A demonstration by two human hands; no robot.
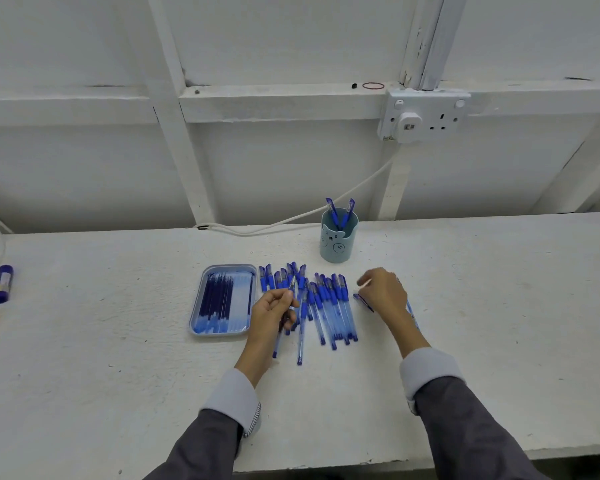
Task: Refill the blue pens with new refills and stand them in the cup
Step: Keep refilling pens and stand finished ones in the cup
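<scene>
Left hand point(274, 315) grips one blue pen point(293, 285), tip up; right hand point(383, 292) is relaxed, holding nothing, beside a loose pen part point(363, 302). Remaining pens point(329, 306) lie on the desk point(118, 341) between the hands, refill tray point(201, 299) just left. Cup point(338, 242) behind holds two pens point(333, 211).

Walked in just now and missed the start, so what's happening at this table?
A person is working through a spread of clear, blue-capped plastic pens on the white table. The left hand pinches one pen, tip up. The right hand is beside a dark blue pen piece; whether it holds it is unclear. Dark refills lie in the pale blue oblong tray, and two pens stand in the light blue bear-faced cup.
</scene>
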